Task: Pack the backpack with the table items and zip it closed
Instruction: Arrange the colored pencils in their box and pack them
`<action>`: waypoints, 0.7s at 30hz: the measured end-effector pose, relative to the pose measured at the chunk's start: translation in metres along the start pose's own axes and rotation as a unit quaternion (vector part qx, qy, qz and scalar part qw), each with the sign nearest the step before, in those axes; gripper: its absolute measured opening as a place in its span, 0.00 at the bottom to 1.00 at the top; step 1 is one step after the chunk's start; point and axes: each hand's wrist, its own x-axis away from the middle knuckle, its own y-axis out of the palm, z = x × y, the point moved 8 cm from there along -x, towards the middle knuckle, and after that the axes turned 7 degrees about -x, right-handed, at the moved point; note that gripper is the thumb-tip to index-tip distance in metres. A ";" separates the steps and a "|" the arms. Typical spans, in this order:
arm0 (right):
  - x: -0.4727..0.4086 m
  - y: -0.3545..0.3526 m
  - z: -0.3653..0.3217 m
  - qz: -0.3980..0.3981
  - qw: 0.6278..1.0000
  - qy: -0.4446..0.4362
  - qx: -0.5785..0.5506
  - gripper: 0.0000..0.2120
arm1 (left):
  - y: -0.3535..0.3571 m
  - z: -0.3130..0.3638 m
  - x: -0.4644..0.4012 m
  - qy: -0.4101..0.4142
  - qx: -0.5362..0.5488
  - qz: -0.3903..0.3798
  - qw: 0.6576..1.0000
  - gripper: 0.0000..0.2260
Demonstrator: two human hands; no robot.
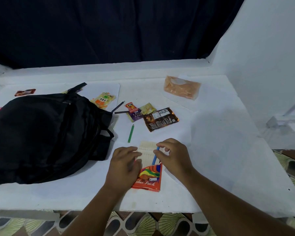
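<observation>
Where it lies, black backpack, slumped, unzipped

black backpack lying flat, left | colour pencil box open, near edge | snack packets scattered mid-table

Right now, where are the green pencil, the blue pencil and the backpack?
green pencil [131,133], head view, middle of its shaft.
blue pencil [155,157], head view, lower shaft below the fingers.
black backpack [41,133], head view, front panel.
</observation>
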 end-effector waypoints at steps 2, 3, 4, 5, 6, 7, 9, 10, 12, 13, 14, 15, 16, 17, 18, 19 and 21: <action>0.000 0.000 0.000 -0.002 1.000 -0.001 0.006 0.16 | 0.002 0.001 0.000 0.005 -0.007 0.003 1.000 0.12; 0.001 0.001 0.000 -0.005 1.000 -0.002 0.007 0.17 | 0.002 0.002 -0.001 0.005 -0.006 0.005 1.000 0.11; 0.001 0.001 0.000 -0.009 1.000 -0.005 0.008 0.18 | 0.002 0.003 -0.003 0.006 -0.005 0.006 1.000 0.10; 0.002 0.001 0.000 -0.015 1.000 -0.011 0.014 0.19 | 0.002 0.004 -0.004 0.007 -0.004 0.007 1.000 0.10; 0.002 0.002 -0.001 -0.021 0.999 -0.021 0.021 0.20 | 0.002 0.003 -0.004 0.009 -0.004 0.009 1.000 0.09; 0.003 0.002 -0.002 -0.026 0.999 -0.031 0.024 0.20 | 0.003 0.002 -0.004 0.009 -0.005 0.009 1.000 0.09; 0.003 0.003 -0.003 -0.034 0.998 -0.047 0.024 0.20 | 0.002 0.001 -0.004 0.009 -0.004 0.011 1.000 0.09; 0.003 0.003 -0.003 -0.036 0.998 -0.053 0.025 0.20 | 0.002 0.000 -0.004 0.009 -0.003 0.012 1.000 0.09; 0.004 0.003 -0.004 -0.037 0.997 -0.066 0.030 0.20 | 0.002 0.001 -0.004 0.009 -0.002 0.011 1.000 0.10; 0.005 0.003 -0.005 -0.037 0.996 -0.069 0.029 0.20 | 0.002 0.002 -0.004 0.008 -0.002 0.011 1.000 0.10; 0.005 0.002 -0.005 -0.037 0.996 -0.072 0.028 0.20 | 0.002 0.002 -0.004 0.008 -0.003 0.011 1.000 0.10; 0.006 0.002 -0.005 -0.037 0.996 -0.075 0.027 0.20 | 0.002 0.003 -0.004 0.009 -0.004 0.012 1.000 0.10; 0.006 0.002 -0.006 -0.037 0.996 -0.080 0.027 0.20 | 0.003 0.003 -0.004 0.012 -0.006 0.013 1.000 0.11; 0.006 0.002 -0.008 -0.037 0.995 -0.087 0.027 0.19 | 0.003 0.004 -0.004 0.016 -0.009 0.016 1.000 0.12; 0.005 0.002 -0.009 -0.037 0.994 -0.094 0.027 0.19 | 0.002 0.004 -0.004 0.019 -0.012 0.020 1.000 0.13; 0.005 0.002 -0.010 -0.037 0.994 -0.100 0.028 0.18 | 0.002 0.005 -0.004 0.020 -0.013 0.023 0.999 0.14; 0.006 0.002 -0.011 -0.037 0.993 -0.108 0.027 0.16 | 0.001 0.006 -0.004 0.018 -0.013 0.028 0.999 0.15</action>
